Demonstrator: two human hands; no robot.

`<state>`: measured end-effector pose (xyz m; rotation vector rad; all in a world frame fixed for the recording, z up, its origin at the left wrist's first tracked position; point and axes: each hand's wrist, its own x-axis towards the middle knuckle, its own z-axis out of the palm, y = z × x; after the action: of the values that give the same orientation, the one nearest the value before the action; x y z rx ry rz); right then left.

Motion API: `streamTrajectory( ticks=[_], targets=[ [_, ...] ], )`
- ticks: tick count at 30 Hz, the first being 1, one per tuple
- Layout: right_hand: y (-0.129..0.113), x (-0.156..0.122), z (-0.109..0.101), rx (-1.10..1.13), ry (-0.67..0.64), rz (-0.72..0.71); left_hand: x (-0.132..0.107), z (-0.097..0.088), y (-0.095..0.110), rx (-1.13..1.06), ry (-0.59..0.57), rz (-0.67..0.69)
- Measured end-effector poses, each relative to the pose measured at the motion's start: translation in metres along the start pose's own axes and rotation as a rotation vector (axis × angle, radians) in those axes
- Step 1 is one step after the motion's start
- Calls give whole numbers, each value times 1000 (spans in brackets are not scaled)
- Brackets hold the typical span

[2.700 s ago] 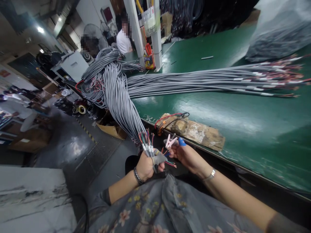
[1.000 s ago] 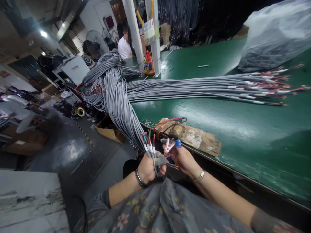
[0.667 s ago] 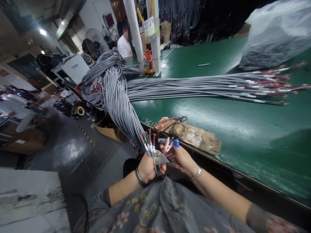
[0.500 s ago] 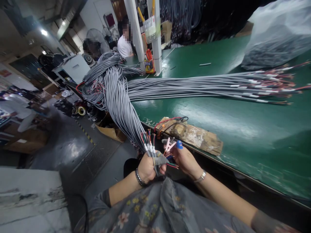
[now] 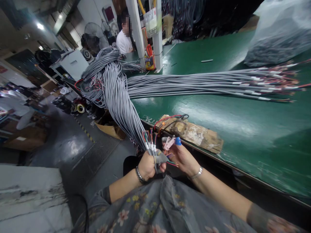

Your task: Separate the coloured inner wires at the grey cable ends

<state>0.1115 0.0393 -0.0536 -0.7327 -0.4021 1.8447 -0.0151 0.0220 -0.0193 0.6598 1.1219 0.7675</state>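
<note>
My left hand (image 5: 146,166) is closed around several grey cables (image 5: 152,149) whose stripped ends fan out above the fist in coloured wires with white bands. From between its fingers, another cable end sticks out to the right with thin coloured wires (image 5: 173,164). Grey wrapping covers the left thumb. My right hand (image 5: 186,160), with a blue cover (image 5: 178,141) on one finger, pinches a small pink clip (image 5: 169,142) close to those wires. A thick bundle of grey cables (image 5: 119,97) hangs over the table edge down to just beyond my left hand.
On the green table (image 5: 243,119) more grey cables (image 5: 194,84) stretch right, their ends stripped. A worn wooden board (image 5: 194,136) with a red and a black lead lies along the near edge. A plastic bag (image 5: 279,35) stands at back right. Beyond the white post (image 5: 159,38) is a person (image 5: 123,40).
The pink clip has turned in my right hand: its crossed arms, spread before, now look closer together. My left hand still grips the cables in nearly the same place.
</note>
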Motion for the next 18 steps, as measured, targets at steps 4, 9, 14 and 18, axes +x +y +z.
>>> streamTrajectory(
  ticks=[4,9,14,18],
  targets=[
    [-4,-4,2,-9,-38,6,-7,-1,0,17,-2,36],
    [-7,-10,6,-82,-25,-37,-16,0,0,20,8,85],
    [-7,-12,8,-162,26,-94,-15,4,0,-86,65,97],
    [-6,-12,7,-230,59,-153,-12,6,-1,-99,82,101]
  ],
)
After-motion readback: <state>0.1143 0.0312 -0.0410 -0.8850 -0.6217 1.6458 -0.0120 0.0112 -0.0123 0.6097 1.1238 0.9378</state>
